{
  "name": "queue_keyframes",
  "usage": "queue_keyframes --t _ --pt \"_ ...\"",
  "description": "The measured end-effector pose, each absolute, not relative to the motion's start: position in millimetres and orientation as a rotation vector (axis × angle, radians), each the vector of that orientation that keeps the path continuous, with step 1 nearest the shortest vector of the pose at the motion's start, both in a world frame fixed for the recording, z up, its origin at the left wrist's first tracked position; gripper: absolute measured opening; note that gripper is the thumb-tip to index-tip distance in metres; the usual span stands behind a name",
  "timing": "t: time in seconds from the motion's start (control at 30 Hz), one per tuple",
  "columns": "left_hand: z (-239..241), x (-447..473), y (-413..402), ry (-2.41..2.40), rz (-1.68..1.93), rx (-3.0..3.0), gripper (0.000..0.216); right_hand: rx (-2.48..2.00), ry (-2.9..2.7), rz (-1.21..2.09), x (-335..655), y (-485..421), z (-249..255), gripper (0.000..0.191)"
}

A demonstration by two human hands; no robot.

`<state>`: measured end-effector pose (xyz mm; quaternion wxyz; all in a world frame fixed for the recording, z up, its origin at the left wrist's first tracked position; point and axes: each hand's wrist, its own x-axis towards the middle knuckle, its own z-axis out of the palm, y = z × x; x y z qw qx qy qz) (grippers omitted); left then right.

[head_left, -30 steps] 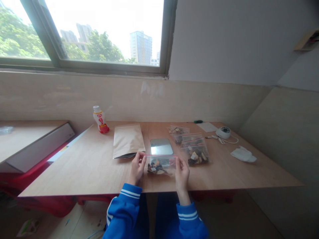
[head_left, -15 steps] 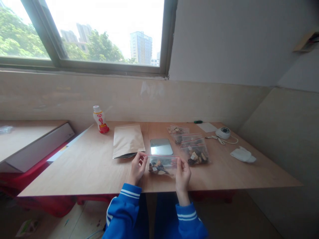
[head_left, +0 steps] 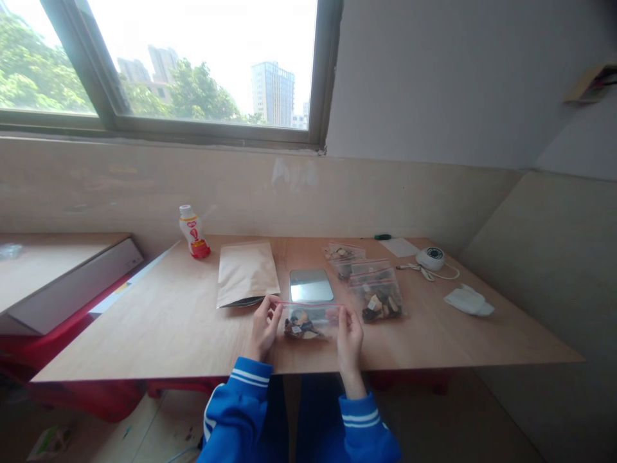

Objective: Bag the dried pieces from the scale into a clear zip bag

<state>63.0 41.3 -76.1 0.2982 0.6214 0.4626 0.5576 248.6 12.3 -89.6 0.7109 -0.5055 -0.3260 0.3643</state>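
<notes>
Zip bag (head_left: 308, 319) of mixed snacks lies near the table's (head_left: 168, 321) front edge. Left hand (head_left: 263, 328) pinches its left top corner, right hand (head_left: 349, 334) the right one. Sealing seems underway; next, fingers must press along the red strip.

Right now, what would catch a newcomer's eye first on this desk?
Both hands, left hand and right hand, pinch the top corners of a clear zip bag of mixed snacks at the table's near edge. Behind it lie a shiny scale, a brown paper pouch to its left, and more filled bags to its right.
</notes>
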Motion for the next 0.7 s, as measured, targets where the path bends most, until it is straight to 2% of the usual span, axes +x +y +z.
queue_keyframes --t 0.13,0.4,0.7 --pt "-74.7 64.3 39.9 1.203 1.503 1.602 0.023 -1.09 -0.771 0.876 250.7 11.3 -89.1 0.051" --pt "-72.5 66.8 41.6 1.199 1.484 1.641 0.018 -1.078 -0.822 0.925 254.9 9.0 -81.4 0.041" --pt "-74.2 63.4 42.3 1.271 1.597 1.761 0.014 -1.125 -0.847 0.844 254.8 9.4 -83.6 0.039"
